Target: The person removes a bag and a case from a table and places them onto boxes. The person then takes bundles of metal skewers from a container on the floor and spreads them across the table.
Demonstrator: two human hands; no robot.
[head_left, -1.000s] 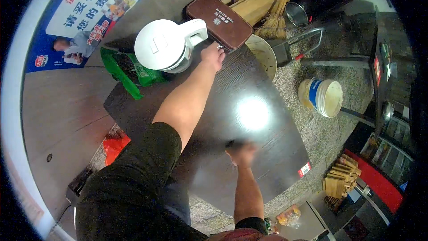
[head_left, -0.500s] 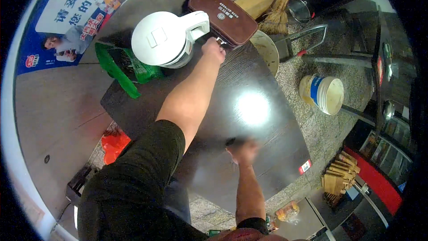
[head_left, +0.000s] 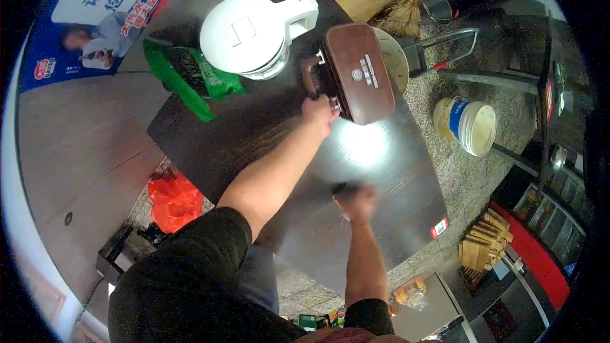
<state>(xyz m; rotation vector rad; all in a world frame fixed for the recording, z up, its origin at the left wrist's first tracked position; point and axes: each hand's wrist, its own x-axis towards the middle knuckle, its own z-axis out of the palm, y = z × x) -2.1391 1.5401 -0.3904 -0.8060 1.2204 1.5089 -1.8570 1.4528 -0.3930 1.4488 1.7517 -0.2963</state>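
A dark wood-grain desk (head_left: 273, 133), rectangular and glossy enough to throw back a white glare of lamp light, fills the middle of a room floored in speckled grey stone, with a blue poster on the wall at the far left. At its far end stands a round white plastic electric kettle (head_left: 251, 35), smooth-lidded, its handle pointing right toward a brown rectangular case (head_left: 359, 70) with rounded corners and a leather-like sheen. The case lies at the far right edge of the desk, its long axis running away from the person and tilted slightly left, a dark handle on its near-left side. The left hand (head_left: 319, 113), arm stretched across the desk, rests against the case's near corner beside that handle; whether its fingers are closed on anything cannot be told. The right hand (head_left: 357, 202) presses down on the desk nearer the person, blurred, fingers curled over something small and dark that cannot be made out. A crumpled green plastic bag (head_left: 190, 76) lies left of the kettle. A white bucket (head_left: 467, 126) sits on the floor to the right, an orange bag (head_left: 173, 200) below the desk's left edge.
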